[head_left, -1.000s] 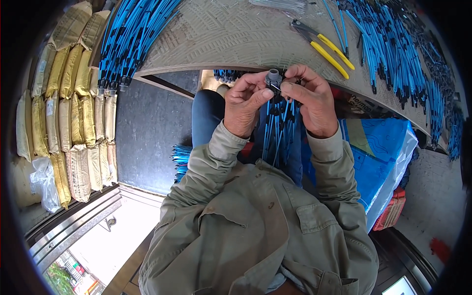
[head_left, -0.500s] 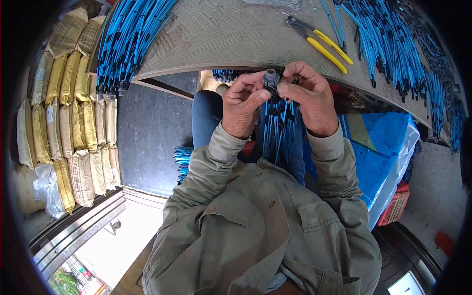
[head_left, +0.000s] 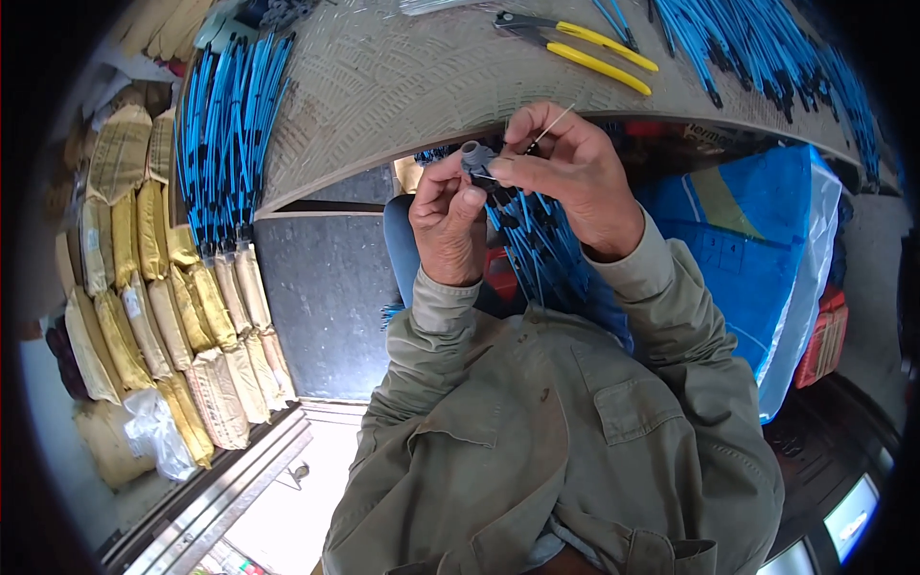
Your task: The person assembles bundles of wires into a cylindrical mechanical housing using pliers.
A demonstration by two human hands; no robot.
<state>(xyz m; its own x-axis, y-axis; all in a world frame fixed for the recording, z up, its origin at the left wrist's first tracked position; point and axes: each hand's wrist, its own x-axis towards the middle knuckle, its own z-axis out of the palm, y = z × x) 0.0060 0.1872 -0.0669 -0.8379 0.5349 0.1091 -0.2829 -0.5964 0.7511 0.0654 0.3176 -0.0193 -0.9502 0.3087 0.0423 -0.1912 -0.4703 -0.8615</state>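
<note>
My left hand [head_left: 448,222] pinches a small grey threaded pipe fitting [head_left: 477,161] at the table's front edge, with its round open end facing up. Against the fitting's right side, my right hand [head_left: 570,182] is closed on a thin pale strip [head_left: 558,119], whose free end sticks out up and to the right past the fingers. Below both hands, a bunch of blue tubes with black connectors [head_left: 537,244] hangs over my lap. Whether the tubes join the fitting is hidden by my fingers.
Yellow-handled pliers [head_left: 599,65] lie on the table [head_left: 383,105]. Bundles of blue tubes [head_left: 230,144] rest at its left end, and more blue tubes [head_left: 757,57] at the right. Filled sacks [head_left: 172,316] are stacked at left; a blue plastic sheet [head_left: 738,259] hangs at right.
My view has swung, so the table and sacks sit differently. The fitting has tilted leftward in my left hand. The pale strip now shows plainly above my right fingers.
</note>
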